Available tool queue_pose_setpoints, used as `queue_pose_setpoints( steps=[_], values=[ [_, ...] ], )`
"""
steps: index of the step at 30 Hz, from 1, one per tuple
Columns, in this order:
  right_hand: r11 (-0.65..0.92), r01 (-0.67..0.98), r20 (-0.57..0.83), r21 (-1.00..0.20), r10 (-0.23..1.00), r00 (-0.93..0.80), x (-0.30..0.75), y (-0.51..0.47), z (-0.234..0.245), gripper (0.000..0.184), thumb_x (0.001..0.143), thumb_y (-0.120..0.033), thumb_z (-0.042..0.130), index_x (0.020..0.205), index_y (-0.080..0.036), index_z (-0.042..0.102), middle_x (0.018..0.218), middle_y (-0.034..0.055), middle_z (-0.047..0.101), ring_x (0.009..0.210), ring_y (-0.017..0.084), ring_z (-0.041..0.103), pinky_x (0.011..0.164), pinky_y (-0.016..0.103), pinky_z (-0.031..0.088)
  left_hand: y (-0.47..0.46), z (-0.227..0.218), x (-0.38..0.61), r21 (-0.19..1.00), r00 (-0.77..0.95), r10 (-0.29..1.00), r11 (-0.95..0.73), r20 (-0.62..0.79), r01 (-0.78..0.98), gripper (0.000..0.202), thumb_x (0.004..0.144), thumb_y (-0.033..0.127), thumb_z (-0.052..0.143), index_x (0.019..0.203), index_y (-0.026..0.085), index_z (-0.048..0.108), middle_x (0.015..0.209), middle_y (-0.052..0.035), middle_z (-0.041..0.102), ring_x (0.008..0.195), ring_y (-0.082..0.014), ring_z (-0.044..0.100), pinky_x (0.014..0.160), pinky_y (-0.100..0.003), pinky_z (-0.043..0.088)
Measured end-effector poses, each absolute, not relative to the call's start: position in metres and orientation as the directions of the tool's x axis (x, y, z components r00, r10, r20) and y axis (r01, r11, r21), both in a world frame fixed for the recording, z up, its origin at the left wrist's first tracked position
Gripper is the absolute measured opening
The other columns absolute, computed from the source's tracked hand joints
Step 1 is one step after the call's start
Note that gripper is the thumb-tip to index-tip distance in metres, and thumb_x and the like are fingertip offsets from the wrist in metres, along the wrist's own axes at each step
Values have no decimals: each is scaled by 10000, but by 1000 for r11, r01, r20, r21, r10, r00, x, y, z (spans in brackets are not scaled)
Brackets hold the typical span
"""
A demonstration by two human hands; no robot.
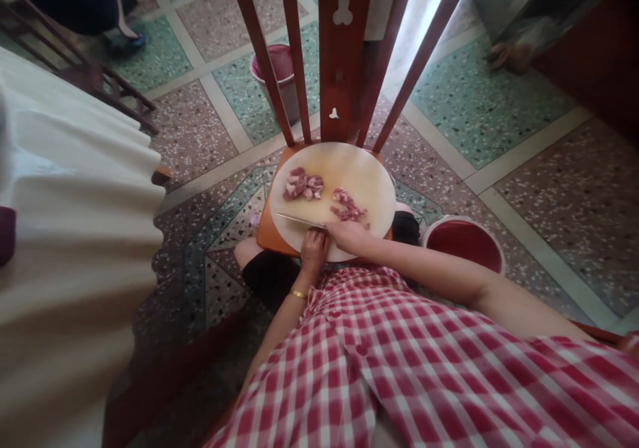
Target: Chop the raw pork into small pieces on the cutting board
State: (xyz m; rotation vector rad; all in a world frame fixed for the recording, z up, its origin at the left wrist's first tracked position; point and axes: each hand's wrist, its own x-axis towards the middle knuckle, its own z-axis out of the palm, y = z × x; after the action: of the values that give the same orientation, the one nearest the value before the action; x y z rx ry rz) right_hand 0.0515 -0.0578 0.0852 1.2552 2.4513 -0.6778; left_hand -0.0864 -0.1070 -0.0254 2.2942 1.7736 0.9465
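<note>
A round white cutting board [367, 168] rests on the seat of a wooden chair in front of me. My right hand [348, 236] grips a knife [300, 220] at the board's near side, its blade pointing left and seen nearly edge-on. Close against the knife, my left hand [314, 248] has its fingers curled at the board's near edge; whatever they hold is hidden. Larger chunks of raw meat [303, 186] lie in a pile on the board's left part. Smaller cut bits of meat [348, 207] are scattered right of the middle, just beyond my right hand.
The chair's slatted back [344, 55] rises behind the board. A red-lined bin [284, 95] stands beyond it, and a red basin [465, 243] sits on the floor at right. A table with a pale cloth [74, 235] is at left. Another person's foot [128, 34] shows upper left.
</note>
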Motion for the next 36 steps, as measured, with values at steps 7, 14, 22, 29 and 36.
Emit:
queue_pose_setpoints(
  steps=[7, 14, 22, 29, 36],
  values=[
    [479, 848, -484, -226, 701, -524, 92, -65, 80, 384, 877, -146, 334, 1241, -133, 457, 1010, 151, 651, 910, 240, 627, 769, 332, 450, -106, -19, -84, 487, 99, 912, -301, 398, 820, 143, 874, 230, 485, 898, 177, 616, 881, -86, 586, 889, -202, 527, 796, -345, 452],
    [492, 842, -470, -222, 703, -534, 103, -72, 87, 334, 880, -179, 347, 1175, -157, 501, 938, 118, 667, 855, 247, 636, 716, 325, 460, -106, -18, -85, 485, 102, 913, -302, 396, 821, 144, 876, 238, 476, 922, 177, 598, 861, -87, 579, 890, -211, 527, 786, -352, 448],
    [517, 810, -458, -277, 670, -585, 56, -58, 85, 339, 877, -120, 323, 1161, -130, 506, 1025, 145, 653, 946, 217, 614, 766, 290, 445, -106, -25, -86, 441, 115, 908, -302, 402, 845, 152, 876, 229, 456, 900, 168, 593, 839, -86, 571, 861, -210, 520, 774, -350, 446],
    [485, 841, -497, -240, 683, -536, 81, -60, 85, 328, 889, -149, 328, 1170, -149, 496, 1031, 145, 649, 945, 229, 616, 759, 309, 446, -105, -18, -83, 450, 98, 911, -290, 402, 845, 155, 876, 250, 478, 875, 173, 612, 846, -83, 576, 856, -203, 515, 769, -347, 452],
    [453, 865, -496, -215, 712, -496, 99, -70, 96, 303, 915, -200, 291, 1106, -160, 524, 968, 126, 655, 876, 227, 628, 724, 308, 452, -108, -11, -90, 535, 88, 908, -317, 409, 783, 166, 875, 225, 473, 945, 189, 619, 986, -104, 578, 1007, -214, 515, 866, -390, 443]
  ],
)
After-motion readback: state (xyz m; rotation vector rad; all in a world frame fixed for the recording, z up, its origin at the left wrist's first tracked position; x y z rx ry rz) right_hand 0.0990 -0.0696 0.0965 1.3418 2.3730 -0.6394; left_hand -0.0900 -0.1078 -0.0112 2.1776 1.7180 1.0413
